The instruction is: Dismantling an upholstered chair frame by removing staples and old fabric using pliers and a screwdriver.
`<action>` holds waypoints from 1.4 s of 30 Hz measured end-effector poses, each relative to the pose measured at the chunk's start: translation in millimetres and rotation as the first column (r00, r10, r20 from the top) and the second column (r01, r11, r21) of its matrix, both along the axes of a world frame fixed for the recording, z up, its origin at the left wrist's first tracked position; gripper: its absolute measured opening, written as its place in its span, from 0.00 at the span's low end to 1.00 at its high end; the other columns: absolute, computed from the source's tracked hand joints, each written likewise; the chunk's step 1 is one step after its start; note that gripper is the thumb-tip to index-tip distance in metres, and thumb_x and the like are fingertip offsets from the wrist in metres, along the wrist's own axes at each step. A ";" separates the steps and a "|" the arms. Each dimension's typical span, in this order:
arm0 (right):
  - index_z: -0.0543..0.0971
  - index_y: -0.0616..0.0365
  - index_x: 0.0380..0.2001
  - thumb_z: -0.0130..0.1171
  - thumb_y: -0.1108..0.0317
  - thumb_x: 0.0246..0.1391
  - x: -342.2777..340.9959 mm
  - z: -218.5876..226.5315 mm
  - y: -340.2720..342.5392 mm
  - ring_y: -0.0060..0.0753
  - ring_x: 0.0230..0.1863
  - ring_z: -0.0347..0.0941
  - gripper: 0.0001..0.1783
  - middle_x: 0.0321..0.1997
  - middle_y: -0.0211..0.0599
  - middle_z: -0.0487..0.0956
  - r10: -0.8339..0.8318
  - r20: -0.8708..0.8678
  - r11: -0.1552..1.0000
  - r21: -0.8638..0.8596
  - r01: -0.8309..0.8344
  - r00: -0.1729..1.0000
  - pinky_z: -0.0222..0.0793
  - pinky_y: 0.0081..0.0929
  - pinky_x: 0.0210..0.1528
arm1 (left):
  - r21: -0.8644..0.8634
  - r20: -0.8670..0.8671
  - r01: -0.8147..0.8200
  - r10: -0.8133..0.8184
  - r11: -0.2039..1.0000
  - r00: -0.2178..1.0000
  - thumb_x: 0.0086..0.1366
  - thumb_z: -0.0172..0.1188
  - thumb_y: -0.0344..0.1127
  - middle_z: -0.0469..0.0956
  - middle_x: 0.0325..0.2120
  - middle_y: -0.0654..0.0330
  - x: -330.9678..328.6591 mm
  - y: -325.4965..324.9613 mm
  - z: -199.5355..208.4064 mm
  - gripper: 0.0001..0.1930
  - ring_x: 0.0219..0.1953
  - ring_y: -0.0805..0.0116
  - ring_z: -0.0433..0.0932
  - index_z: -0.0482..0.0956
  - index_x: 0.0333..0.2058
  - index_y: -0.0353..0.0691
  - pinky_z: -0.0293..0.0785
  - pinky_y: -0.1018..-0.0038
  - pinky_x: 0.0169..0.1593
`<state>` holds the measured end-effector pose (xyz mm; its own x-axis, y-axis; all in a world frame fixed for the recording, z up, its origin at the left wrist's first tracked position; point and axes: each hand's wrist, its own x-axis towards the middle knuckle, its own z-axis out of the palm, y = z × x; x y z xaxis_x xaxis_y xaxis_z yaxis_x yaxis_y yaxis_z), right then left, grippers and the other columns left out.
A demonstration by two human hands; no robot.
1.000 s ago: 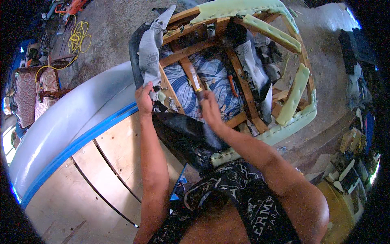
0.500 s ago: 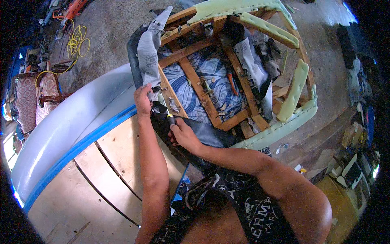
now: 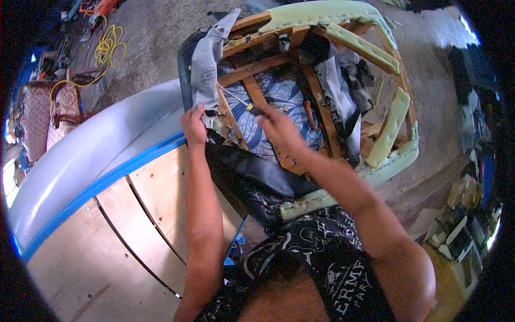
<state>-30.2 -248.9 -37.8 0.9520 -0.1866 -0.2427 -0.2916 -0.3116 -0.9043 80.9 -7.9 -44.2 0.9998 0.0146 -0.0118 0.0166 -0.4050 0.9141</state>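
A wooden furniture frame point(image 3: 256, 68) lies in front of me, partly covered in pale green foam point(image 3: 327, 11) and dark upholstery. My left hand point(image 3: 194, 125) grips the loose edge of the grey-backed black upholstery point(image 3: 205, 70) along the frame's left rail. In my right hand point(image 3: 281, 129), somewhat blurred, is a screwdriver point(image 3: 251, 107) with a dark and yellow handle. Its thin shaft points up and left across the frame's opening, close to the left rail. An orange-handled tool point(image 3: 310, 115) rests inside the frame on blue-and-white patterned cloth point(image 3: 271, 115).
A large curved panel wrapped in clear plastic point(image 3: 107, 129) with a blue edge stands at left, beside slotted plywood point(image 3: 107, 236). Yellow cord point(image 3: 111, 47) is coiled on the floor at upper left, near a patterned upholstered chair point(image 3: 40, 115). Scraps point(image 3: 461, 231) are piled at right.
My right hand has lifted the screwdriver away from the left rail, up and to the right over the frame's opening. My left hand stays on the upholstery edge; the view has shifted slightly.
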 end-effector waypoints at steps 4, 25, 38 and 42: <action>0.82 0.47 0.45 0.60 0.43 0.51 83.8 12.6 -62.4 0.49 0.42 0.79 0.25 0.41 0.43 0.82 0.500 -0.020 0.773 -0.440 -0.457 0.866 0.75 0.41 0.44 | -0.042 -0.011 -0.081 0.080 0.996 0.997 0.61 0.58 0.42 0.72 0.16 0.60 -1.8 5.0 7.6 0.18 0.21 0.71 0.67 0.76 0.20 0.32 0.61 0.70 0.28; 0.83 0.60 0.24 0.50 0.39 0.55 230.4 -44.4 9.5 0.53 0.31 0.80 0.32 0.26 0.54 0.80 0.850 0.084 0.401 -0.743 -0.536 0.520 0.76 0.45 0.36 | -0.054 -0.154 -0.195 0.185 0.979 0.971 0.59 0.59 0.40 0.80 0.24 0.59 -3.1 10.3 20.5 0.16 0.27 0.72 0.75 0.80 0.26 0.29 0.68 0.74 0.35; 0.73 0.61 0.53 0.29 0.27 0.59 84.0 -95.4 -25.1 0.69 0.53 0.70 0.47 0.46 0.64 0.77 0.397 -0.302 0.894 -0.085 -0.440 0.867 0.64 0.51 0.58 | -0.108 -0.150 -0.167 0.150 0.980 0.977 0.60 0.56 0.45 0.72 0.18 0.69 7.8 -18.0 9.7 0.18 0.22 0.78 0.66 0.80 0.26 0.32 0.60 0.75 0.26; 0.72 0.60 0.50 0.46 0.35 0.60 -51.1 -22.9 2.6 0.57 0.51 0.73 0.35 0.45 0.56 0.78 0.279 -0.497 0.886 0.463 -0.021 0.822 0.67 0.42 0.51 | -0.078 -0.209 -0.131 0.112 0.988 0.972 0.60 0.59 0.48 0.75 0.20 0.68 -2.9 -2.0 28.1 0.20 0.24 0.78 0.68 0.80 0.28 0.32 0.63 0.76 0.29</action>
